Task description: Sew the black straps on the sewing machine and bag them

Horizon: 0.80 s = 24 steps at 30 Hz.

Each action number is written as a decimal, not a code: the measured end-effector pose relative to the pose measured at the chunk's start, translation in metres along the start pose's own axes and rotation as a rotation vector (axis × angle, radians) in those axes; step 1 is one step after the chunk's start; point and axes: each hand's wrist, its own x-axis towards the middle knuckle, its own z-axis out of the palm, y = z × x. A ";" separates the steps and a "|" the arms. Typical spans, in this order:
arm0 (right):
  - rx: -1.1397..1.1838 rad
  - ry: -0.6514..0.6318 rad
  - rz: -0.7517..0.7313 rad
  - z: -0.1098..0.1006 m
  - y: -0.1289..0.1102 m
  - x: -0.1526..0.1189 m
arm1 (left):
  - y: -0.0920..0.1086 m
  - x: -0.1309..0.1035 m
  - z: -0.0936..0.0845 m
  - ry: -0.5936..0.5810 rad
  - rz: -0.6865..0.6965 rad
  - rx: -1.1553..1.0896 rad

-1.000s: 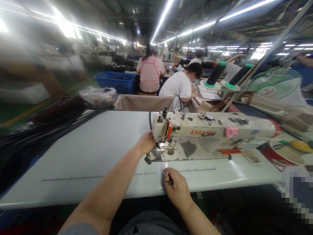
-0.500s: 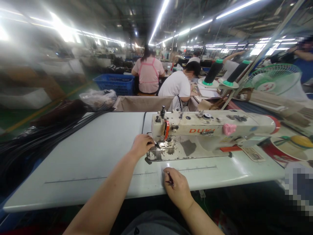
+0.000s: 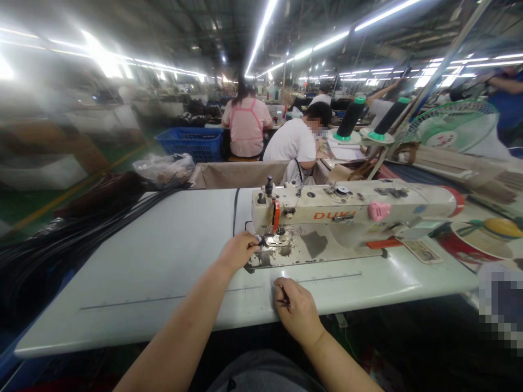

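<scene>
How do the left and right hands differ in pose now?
The left hand is at the needle end of the sewing machine; the right hand is by the near edge of the table. The left hand points forward; the right hand is curled around a small dark item, partly hidden. Both are bare.

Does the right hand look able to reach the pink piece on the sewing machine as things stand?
Probably yes: the way from the right hand to the pink piece on the sewing machine looks open, though that hand seems to hold something dark.
</scene>
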 end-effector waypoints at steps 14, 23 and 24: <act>0.018 0.011 0.034 0.001 -0.002 -0.001 | 0.042 -0.025 0.020 0.006 -0.225 0.023; 0.138 0.011 0.116 0.002 -0.001 -0.003 | 0.080 -0.035 0.021 -0.130 -0.312 0.092; 0.157 0.012 0.131 0.002 0.000 -0.003 | 0.083 -0.035 0.018 -0.161 -0.326 0.098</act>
